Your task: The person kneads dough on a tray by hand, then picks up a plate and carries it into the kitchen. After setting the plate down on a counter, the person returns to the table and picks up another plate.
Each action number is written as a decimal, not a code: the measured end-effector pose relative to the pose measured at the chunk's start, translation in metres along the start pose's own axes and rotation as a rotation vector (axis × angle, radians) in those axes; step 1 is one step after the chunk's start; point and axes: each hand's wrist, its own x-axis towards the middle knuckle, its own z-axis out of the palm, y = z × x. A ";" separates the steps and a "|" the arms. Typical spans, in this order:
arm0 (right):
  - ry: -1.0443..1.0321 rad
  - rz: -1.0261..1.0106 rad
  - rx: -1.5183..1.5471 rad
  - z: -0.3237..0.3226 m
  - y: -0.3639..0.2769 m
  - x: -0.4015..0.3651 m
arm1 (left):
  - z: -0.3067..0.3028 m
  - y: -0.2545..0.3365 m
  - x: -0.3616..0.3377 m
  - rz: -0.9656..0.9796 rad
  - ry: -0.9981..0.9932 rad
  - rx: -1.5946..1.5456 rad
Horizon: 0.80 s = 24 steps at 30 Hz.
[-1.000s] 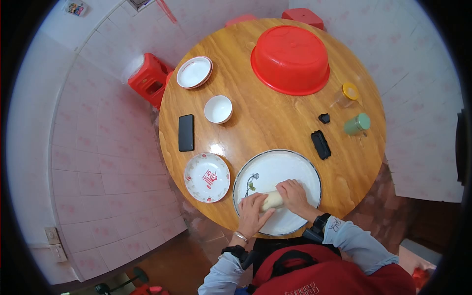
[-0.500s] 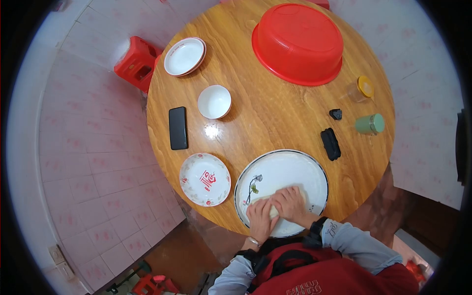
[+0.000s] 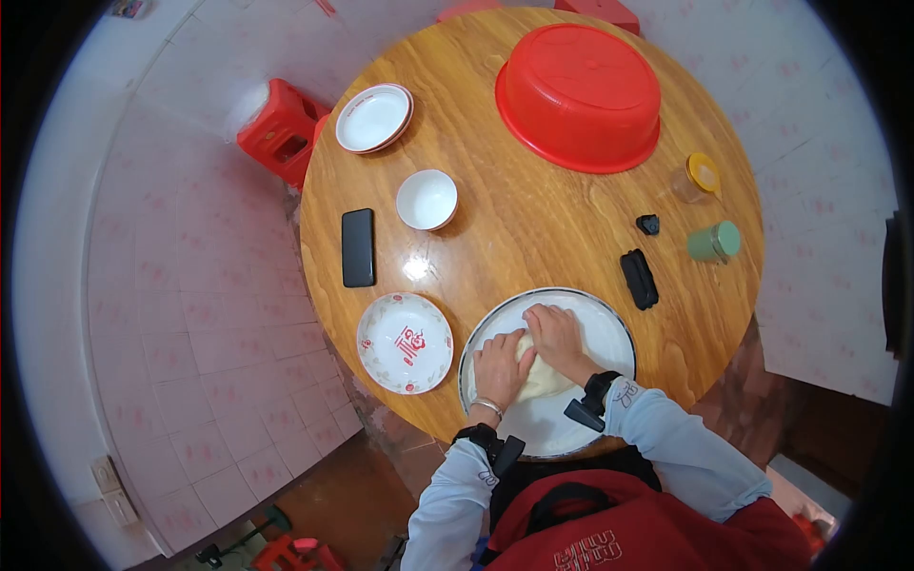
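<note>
A pale lump of dough (image 3: 543, 380) lies on a large white dark-rimmed plate (image 3: 554, 430) at the table's near edge. My left hand (image 3: 500, 369) grips the dough's left side, fingers curled over its far edge. Beside it, my right hand (image 3: 556, 337) holds the far right part, with its fingers bent over the top. Both hands touch the dough and partly cover it; the fingertips at the far side are hard to make out. Dark straps sit on both wrists.
Left of the plate stands a patterned dish (image 3: 390, 357). Farther off are a phone (image 3: 358, 248), a white bowl (image 3: 427, 200), stacked plates (image 3: 372, 118) and an upturned red basin (image 3: 581, 95). At right are a green canister (image 3: 706, 244), a yellow-lidded jar (image 3: 696, 179) and a black case (image 3: 639, 279).
Both hands have moved toward the far side of the plate. The dough was mostly under the hands; more of it now shows, bunched and rounder, between and below them.
</note>
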 end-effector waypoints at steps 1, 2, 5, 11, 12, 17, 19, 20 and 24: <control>0.003 -0.010 0.000 0.000 0.001 -0.003 | -0.002 0.002 -0.002 -0.015 -0.005 -0.012; -0.066 -0.003 0.039 -0.001 0.002 -0.006 | -0.003 0.003 -0.007 -0.013 0.005 -0.011; -0.195 0.166 0.261 -0.024 -0.008 -0.016 | -0.012 0.006 -0.028 0.107 0.120 -0.134; -0.195 -0.112 0.229 -0.046 -0.039 -0.073 | -0.023 0.007 -0.100 0.089 0.005 -0.434; -0.191 -0.215 0.206 -0.049 -0.044 -0.081 | -0.026 0.017 -0.108 0.065 0.069 -0.395; -0.178 -0.491 -0.072 -0.052 -0.041 -0.118 | -0.020 0.024 -0.135 0.084 0.023 -0.207; -0.122 -0.637 -0.132 -0.051 -0.034 -0.124 | -0.008 0.026 -0.143 0.084 0.001 -0.151; -0.111 -0.646 -0.141 -0.049 -0.032 -0.123 | -0.004 0.026 -0.145 0.085 -0.020 -0.089; -0.104 -0.609 -0.119 -0.038 -0.031 -0.107 | 0.005 0.015 -0.134 0.092 -0.006 -0.081</control>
